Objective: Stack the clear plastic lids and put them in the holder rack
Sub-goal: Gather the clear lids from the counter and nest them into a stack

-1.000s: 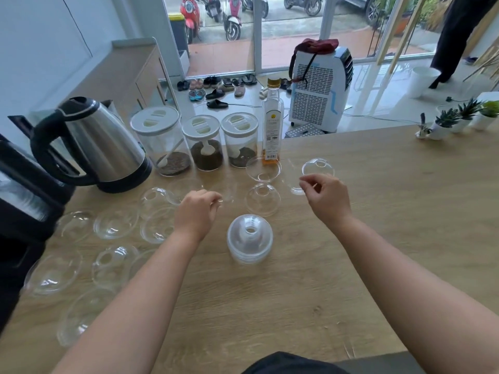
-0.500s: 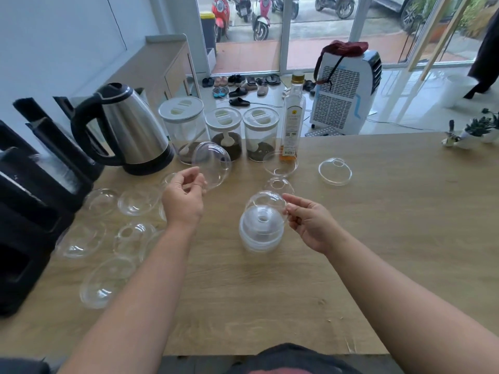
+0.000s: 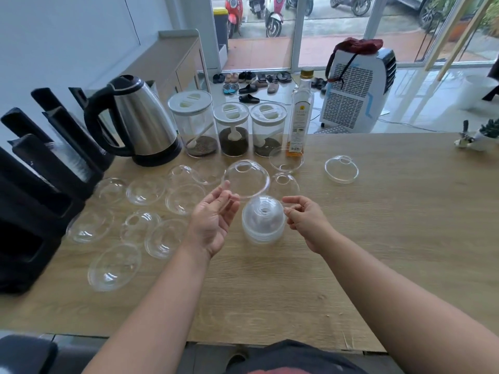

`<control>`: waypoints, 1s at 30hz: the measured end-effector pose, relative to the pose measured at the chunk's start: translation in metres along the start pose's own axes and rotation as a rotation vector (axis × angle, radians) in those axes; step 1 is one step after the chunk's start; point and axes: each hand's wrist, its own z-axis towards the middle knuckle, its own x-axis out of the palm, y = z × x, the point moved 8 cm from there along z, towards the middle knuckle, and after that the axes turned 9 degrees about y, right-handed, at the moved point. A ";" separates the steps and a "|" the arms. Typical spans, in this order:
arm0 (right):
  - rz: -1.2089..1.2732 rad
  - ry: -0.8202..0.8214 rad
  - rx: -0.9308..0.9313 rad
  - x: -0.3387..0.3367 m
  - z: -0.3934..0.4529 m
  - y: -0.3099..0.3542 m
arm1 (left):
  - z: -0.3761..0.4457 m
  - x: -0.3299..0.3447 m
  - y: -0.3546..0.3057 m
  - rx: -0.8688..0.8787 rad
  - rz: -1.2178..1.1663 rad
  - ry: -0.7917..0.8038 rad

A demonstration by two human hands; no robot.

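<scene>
A stack of clear dome lids point(image 3: 263, 222) stands on the wooden table point(image 3: 391, 238) between my hands. My left hand point(image 3: 213, 220) pinches the rim of one clear lid point(image 3: 247, 179), which it holds tilted just above and behind the stack. My right hand point(image 3: 305, 217) hovers at the stack's right side with loosely curled fingers and nothing in them. Several loose lids point(image 3: 145, 190) lie on the left of the table. Single lids lie at the back point(image 3: 286, 159) and back right point(image 3: 341, 168). The black holder rack point(image 3: 40, 184) stands at the far left.
A steel kettle point(image 3: 143, 122), three white-lidded jars point(image 3: 235, 128) and a tall bottle point(image 3: 299, 112) line the back edge. A small potted plant point(image 3: 480, 133) sits at the far right. The table's front edge runs close to my body.
My left hand lifted a lid off the table and carried it right, over the stack. My right hand brought a lid onto the stack and let go of it.
</scene>
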 end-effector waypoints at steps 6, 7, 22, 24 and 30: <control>-0.004 -0.024 0.016 -0.006 0.001 0.000 | -0.006 0.003 0.029 -0.108 0.223 0.052; 0.002 -0.019 0.019 -0.007 0.000 0.000 | -0.006 0.002 0.031 -0.116 0.273 0.050; -0.107 0.132 0.002 0.005 0.001 0.009 | 0.002 -0.026 0.033 0.015 0.839 -0.177; -0.118 0.131 0.010 0.005 0.003 0.009 | 0.003 -0.026 0.028 0.052 0.905 -0.209; -0.161 0.100 0.018 0.007 0.009 0.016 | 0.010 -0.031 0.028 -0.006 0.857 -0.254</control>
